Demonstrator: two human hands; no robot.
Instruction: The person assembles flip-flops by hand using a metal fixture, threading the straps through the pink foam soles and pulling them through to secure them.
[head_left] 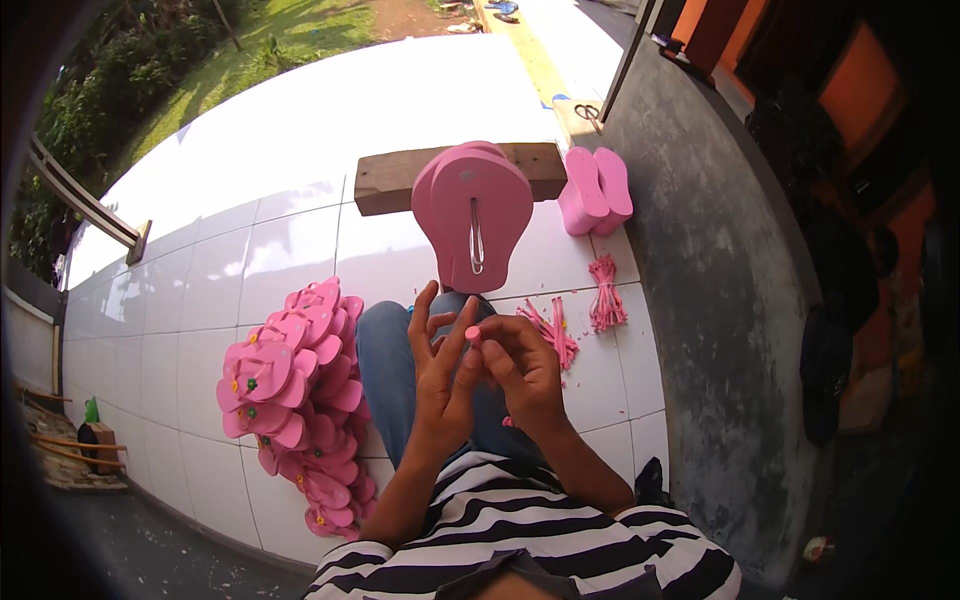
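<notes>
Both hands meet over my lap around a small pink flip-flop strap point(473, 333), whose round plug end faces up. My right hand point(528, 378) pinches it between thumb and fingers. The thumb and index finger of my left hand point(438, 375) close on the same piece, while its other fingers stretch upward. Much of the strap is hidden by the fingers. Just beyond my hands, a pink flip-flop sole point(500, 215) lies over another sole on a wooden beam point(385, 185). A thin metal loop tool point(476, 240) stands through or lies on the upper sole; I cannot tell which.
Finished pink flip-flops with small flower ornaments point(290, 385) are heaped at the left. To the right lie loose pink straps point(553, 335), a tied strap bundle point(606, 295) and stacked pink soles point(592, 190). Scissors point(588, 113) rest farther back. A grey wall point(700, 300) bounds the right side.
</notes>
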